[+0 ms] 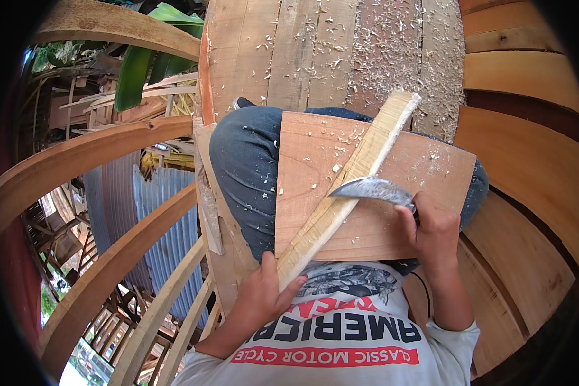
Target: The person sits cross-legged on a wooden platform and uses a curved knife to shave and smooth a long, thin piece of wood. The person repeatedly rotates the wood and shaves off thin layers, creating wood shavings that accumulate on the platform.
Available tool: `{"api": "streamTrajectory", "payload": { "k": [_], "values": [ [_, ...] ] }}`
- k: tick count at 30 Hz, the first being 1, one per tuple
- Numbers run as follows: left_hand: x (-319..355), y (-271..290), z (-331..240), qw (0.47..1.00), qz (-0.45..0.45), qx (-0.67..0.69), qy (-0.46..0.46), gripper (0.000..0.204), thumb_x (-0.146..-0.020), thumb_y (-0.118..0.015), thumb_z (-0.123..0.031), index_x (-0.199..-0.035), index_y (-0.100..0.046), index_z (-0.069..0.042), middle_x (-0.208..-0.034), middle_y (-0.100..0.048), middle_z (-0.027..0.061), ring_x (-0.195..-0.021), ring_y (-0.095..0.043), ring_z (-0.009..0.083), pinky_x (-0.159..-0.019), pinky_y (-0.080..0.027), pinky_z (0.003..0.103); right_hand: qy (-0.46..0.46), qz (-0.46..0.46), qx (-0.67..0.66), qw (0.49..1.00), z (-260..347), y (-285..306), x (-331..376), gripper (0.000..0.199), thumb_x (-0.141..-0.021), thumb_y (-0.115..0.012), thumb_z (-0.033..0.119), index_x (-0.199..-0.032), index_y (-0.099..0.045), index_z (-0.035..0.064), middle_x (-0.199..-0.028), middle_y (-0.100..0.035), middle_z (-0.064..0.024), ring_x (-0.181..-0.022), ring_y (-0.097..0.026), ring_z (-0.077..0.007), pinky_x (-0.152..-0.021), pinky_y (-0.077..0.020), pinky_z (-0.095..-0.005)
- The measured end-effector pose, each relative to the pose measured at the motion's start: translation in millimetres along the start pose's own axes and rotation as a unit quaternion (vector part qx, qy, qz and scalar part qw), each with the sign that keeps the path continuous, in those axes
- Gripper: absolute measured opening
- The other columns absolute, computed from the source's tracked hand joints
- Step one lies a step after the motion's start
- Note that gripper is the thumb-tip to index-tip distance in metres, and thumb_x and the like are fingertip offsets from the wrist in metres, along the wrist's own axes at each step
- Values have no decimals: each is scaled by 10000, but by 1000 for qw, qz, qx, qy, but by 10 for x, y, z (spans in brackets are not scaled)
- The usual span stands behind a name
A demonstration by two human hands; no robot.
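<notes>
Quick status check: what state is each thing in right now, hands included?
Left hand: closed around the wood strip's near end.
Right hand: closed on the curved knife's handle.
Curved knife: blade across the strip.
Wood strip: slanted across the board, pale, rough-faced.
Board: across the lap, dotted with shavings.
Plank floor: strewn with shavings.

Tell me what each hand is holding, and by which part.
The left hand holds the wooden strip by the end nearest the body. The right hand holds the curved knife by its handle, mostly hidden in the fist.
</notes>
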State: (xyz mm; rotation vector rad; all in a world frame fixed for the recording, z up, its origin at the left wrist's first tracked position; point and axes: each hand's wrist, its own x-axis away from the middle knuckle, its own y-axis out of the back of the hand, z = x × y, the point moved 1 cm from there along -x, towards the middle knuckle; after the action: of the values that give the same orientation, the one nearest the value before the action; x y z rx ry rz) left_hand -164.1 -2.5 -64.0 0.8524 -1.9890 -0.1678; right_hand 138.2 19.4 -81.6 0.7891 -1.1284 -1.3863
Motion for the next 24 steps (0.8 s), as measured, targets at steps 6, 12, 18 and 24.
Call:
{"api": "streamTrajectory", "payload": {
  "k": [6,12,18,24],
  "values": [
    [-12,-39,25,1000,12,-7,19,560,-874,-584,-480,-979,-394,36,-706,-590,286,-654,-610,466,-557,-477,486,-22,-10,-13,1000,-108,171,49,345,-828,-684,291,-685,-498,38,-581,-526,-148,-515,-552,-324,-451,-410,-386],
    [-43,-85,13,1000,-16,2,-8,597,-873,-573,-505,-994,-392,51,-687,-592,280,-642,-617,452,-551,-476,487,98,79,-39,991,223,-74,260,376,-797,-700,374,-671,-507,77,-549,-498,-91,-469,-540,-260,-427,-407,-364],
    [-7,-100,96,1000,11,-13,19,594,-868,-590,-491,-991,-391,55,-664,-591,264,-621,-616,445,-545,-474,492,-92,-39,10,995,-365,69,-10,315,-829,-688,269,-709,-520,31,-586,-518,-155,-506,-548,-331,-440,-401,-385],
    [-42,-94,18,1000,-6,-26,-4,575,-878,-588,-469,-976,-388,60,-663,-582,264,-614,-611,442,-522,-468,486,93,83,-21,992,274,26,225,360,-790,-701,361,-690,-510,73,-569,-505,-85,-497,-550,-254,-446,-410,-364]
  ]
}}
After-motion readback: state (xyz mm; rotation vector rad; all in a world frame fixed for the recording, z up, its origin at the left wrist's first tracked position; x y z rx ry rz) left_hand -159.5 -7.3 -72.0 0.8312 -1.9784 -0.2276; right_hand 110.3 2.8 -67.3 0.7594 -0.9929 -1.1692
